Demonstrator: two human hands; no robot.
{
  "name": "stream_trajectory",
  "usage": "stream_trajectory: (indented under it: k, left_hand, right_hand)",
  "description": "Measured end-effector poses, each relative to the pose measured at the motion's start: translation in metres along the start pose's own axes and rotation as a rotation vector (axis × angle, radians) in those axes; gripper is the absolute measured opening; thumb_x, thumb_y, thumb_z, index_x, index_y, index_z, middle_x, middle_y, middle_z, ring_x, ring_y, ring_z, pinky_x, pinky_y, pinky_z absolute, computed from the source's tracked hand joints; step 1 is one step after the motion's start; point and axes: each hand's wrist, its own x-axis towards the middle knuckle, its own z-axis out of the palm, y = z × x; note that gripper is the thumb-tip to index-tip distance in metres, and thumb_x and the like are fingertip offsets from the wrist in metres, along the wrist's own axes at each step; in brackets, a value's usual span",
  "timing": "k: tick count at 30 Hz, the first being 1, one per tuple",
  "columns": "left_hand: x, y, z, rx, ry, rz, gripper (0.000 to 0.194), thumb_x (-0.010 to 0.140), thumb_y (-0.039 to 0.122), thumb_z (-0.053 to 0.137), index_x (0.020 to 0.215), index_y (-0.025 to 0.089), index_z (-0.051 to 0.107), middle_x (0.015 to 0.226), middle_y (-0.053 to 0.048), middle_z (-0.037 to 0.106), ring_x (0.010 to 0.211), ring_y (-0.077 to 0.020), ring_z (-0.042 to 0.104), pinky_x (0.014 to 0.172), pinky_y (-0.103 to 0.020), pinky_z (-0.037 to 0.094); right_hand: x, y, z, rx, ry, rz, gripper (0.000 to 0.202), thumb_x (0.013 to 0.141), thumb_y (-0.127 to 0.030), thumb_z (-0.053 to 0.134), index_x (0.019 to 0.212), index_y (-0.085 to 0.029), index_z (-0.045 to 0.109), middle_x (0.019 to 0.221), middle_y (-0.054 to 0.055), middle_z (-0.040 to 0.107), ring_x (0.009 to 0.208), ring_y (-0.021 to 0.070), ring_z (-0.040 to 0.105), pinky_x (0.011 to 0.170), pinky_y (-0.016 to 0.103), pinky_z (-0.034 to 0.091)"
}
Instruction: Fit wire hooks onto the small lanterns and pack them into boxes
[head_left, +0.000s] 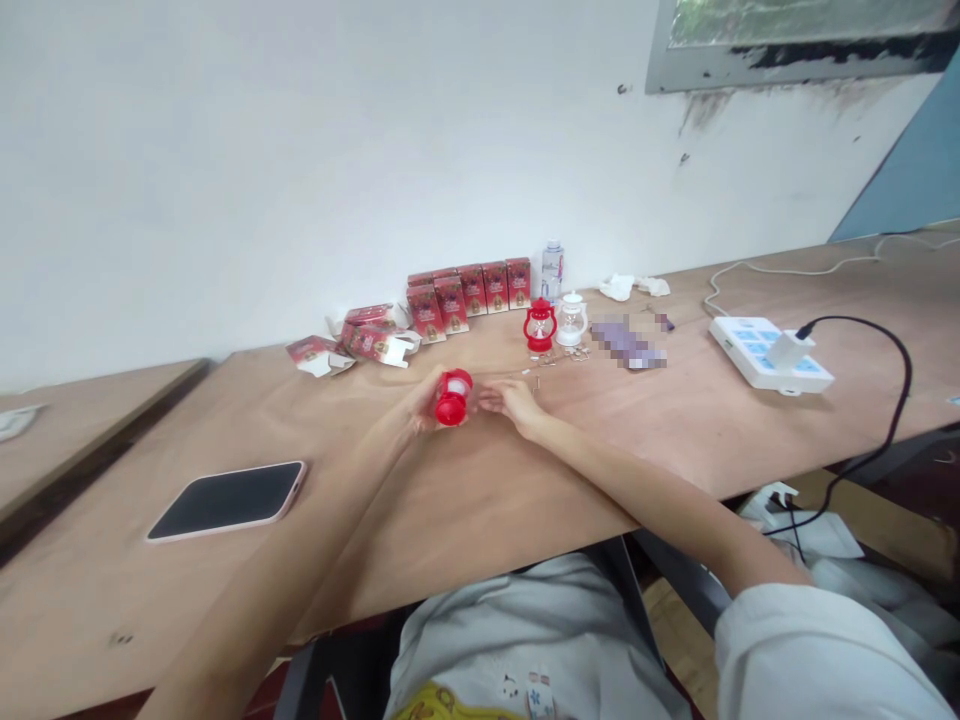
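My left hand (426, 402) is wrapped round a small red lantern (453, 398), tilted above the wooden table (450, 510). Just to the right of it is my right hand (511, 400), its fingers bent together near the lantern; whether something small is between them is too blurred to tell. Beyond my hands a second red lantern (540, 326) and a white lantern (571, 320) stand upright side by side. Small metal pieces (576, 353) lie in front of these two.
Red boxes (452, 305) stand along the wall, with opened boxes (375, 340) to their left. A bottle (553, 270) stands behind the lanterns. A phone (229, 500) lies at left, a power strip (771, 355) with a black cable at right.
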Motion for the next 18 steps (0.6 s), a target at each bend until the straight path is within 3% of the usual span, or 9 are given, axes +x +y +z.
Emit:
stream_trajectory:
  k: [2,3,6,10,14,18]
  left_hand:
    - [-0.004,0.004,0.000,-0.124,0.116,-0.047,0.033,0.065,0.052,0.057,0.073,0.020,0.053,0.060,-0.004,0.061,0.056,-0.0216,0.064,0.050,-0.035,0.053]
    - [-0.007,0.006,-0.001,-0.156,0.208,0.003,0.032,0.066,0.049,0.057,0.077,0.020,0.051,0.063,-0.001,0.060,0.056,-0.0189,0.063,0.050,-0.032,0.053]
    - [-0.021,0.008,-0.007,-0.089,0.436,0.266,0.031,0.065,0.042,0.061,0.084,0.022,0.047,0.071,0.003,0.057,0.059,-0.0135,0.062,0.051,-0.025,0.051]
    - [-0.040,-0.007,-0.018,0.362,0.676,0.691,0.029,0.066,0.034,0.066,0.086,0.020,0.050,0.085,-0.002,0.058,0.076,-0.0169,0.062,0.059,-0.026,0.053]
    - [-0.050,-0.031,-0.016,0.835,0.609,1.013,0.037,0.068,0.034,0.068,0.099,0.020,0.053,0.100,-0.008,0.059,0.090,-0.0208,0.062,0.074,-0.032,0.054]
    - [-0.053,-0.041,0.001,0.969,0.434,1.182,0.039,0.071,0.032,0.067,0.104,0.020,0.051,0.105,-0.011,0.058,0.096,-0.0215,0.061,0.078,-0.032,0.054]
  right_hand:
    - [0.004,-0.001,-0.005,-0.121,0.065,-0.086,0.014,0.080,-0.015,0.046,0.077,-0.017,0.059,0.066,0.004,0.064,0.062,0.0144,0.063,0.072,0.035,0.055]
    - [0.006,-0.003,-0.009,-0.191,0.099,-0.131,0.016,0.081,-0.015,0.044,0.080,-0.018,0.059,0.069,0.003,0.065,0.063,0.0145,0.062,0.072,0.035,0.054]
    - [0.008,-0.008,-0.019,-0.426,0.169,-0.271,0.018,0.080,-0.014,0.043,0.086,-0.018,0.060,0.082,0.005,0.066,0.077,0.0168,0.061,0.082,0.038,0.049]
    - [0.004,-0.014,-0.021,-0.742,0.082,-0.430,0.022,0.079,-0.012,0.050,0.095,-0.018,0.063,0.101,0.008,0.064,0.097,0.0205,0.055,0.095,0.041,0.038]
    - [-0.002,-0.013,-0.008,-1.011,-0.115,-0.526,0.024,0.081,-0.018,0.057,0.104,-0.020,0.065,0.110,0.009,0.062,0.108,0.0228,0.048,0.097,0.039,0.034]
    - [-0.002,-0.009,0.006,-1.208,-0.206,-0.529,0.016,0.082,-0.018,0.056,0.093,-0.019,0.067,0.101,0.011,0.063,0.099,0.0254,0.049,0.088,0.039,0.037]
